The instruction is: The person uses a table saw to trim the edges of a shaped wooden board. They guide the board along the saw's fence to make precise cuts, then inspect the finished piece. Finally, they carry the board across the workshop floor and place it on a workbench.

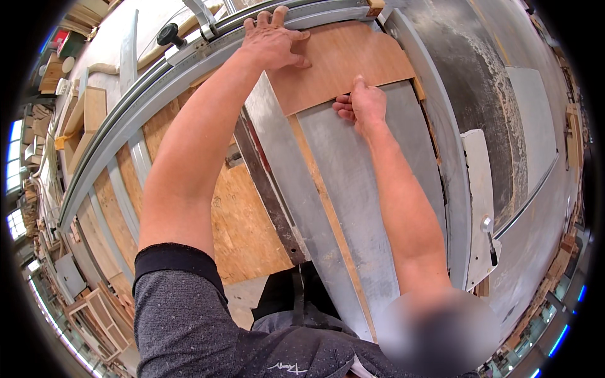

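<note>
A thin reddish-brown wooden board [343, 60] lies flat across the far end of a grey metal saw table [403, 126]. Its far edge runs along a long metal rail fence [220, 47], and its right side reaches the grey side fence [435, 101]. My left hand [272, 44] is spread at the board's far left corner, fingers over the rail and thumb on the board. At the near edge, my right hand [365, 104] grips the board, thumb on top and the other fingers curled at the edge. Those fingertips are partly hidden.
A black knob [169, 35] stands on the rail's clamp at the far left. Wood panels [242, 220] fill the frame left of the table. A lever handle [490, 242] sticks out beside the side fence, and a narrow wood-coloured strip [334, 223] runs along the table.
</note>
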A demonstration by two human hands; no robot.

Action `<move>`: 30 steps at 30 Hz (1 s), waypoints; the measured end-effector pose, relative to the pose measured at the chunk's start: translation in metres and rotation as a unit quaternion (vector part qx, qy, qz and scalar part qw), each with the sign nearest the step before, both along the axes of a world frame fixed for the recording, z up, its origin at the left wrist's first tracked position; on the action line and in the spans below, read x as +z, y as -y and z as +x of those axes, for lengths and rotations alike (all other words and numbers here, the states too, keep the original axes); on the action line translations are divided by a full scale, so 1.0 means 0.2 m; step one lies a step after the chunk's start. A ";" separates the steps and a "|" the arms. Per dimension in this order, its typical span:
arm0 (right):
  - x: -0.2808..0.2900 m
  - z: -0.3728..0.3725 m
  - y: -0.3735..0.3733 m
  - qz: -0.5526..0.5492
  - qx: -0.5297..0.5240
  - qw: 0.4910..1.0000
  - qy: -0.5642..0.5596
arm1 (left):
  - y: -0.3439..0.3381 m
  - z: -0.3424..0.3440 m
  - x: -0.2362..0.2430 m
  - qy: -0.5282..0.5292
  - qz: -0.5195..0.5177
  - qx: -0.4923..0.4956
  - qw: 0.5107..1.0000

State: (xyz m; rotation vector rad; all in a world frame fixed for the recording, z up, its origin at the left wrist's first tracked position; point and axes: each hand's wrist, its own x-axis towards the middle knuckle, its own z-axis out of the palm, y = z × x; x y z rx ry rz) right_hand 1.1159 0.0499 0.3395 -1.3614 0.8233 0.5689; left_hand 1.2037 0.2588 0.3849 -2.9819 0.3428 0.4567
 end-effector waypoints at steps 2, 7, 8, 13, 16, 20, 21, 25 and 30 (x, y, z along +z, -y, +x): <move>0.00 0.01 0.00 -0.001 -0.002 1.000 0.005 | 0.02 0.00 0.02 0.002 0.012 -0.001 1.000; 0.00 0.01 0.00 0.002 -0.001 1.000 0.008 | 0.04 0.00 0.04 0.004 0.035 0.007 0.999; 0.01 0.02 0.00 0.003 0.000 1.000 0.007 | 0.03 0.00 0.04 0.005 0.034 0.007 0.999; 0.02 0.03 0.00 0.007 0.006 1.000 0.005 | 0.04 0.01 0.06 0.002 0.040 0.010 0.999; 0.02 0.03 0.00 0.011 0.003 1.000 0.002 | 0.04 0.01 0.06 0.002 0.040 0.014 0.999; 0.03 0.03 -0.01 0.004 -0.002 1.000 -0.004 | 0.03 0.01 0.06 0.002 0.036 0.014 0.999; 0.03 0.03 -0.01 0.004 -0.002 1.000 -0.005 | 0.03 0.01 0.06 0.004 0.035 0.013 0.999; 0.04 0.03 -0.02 0.004 -0.004 1.000 -0.006 | 0.01 0.01 0.06 0.010 0.035 0.011 0.999; 0.05 0.04 -0.01 0.009 0.000 1.000 -0.002 | 0.01 0.02 0.06 0.018 0.033 0.011 0.999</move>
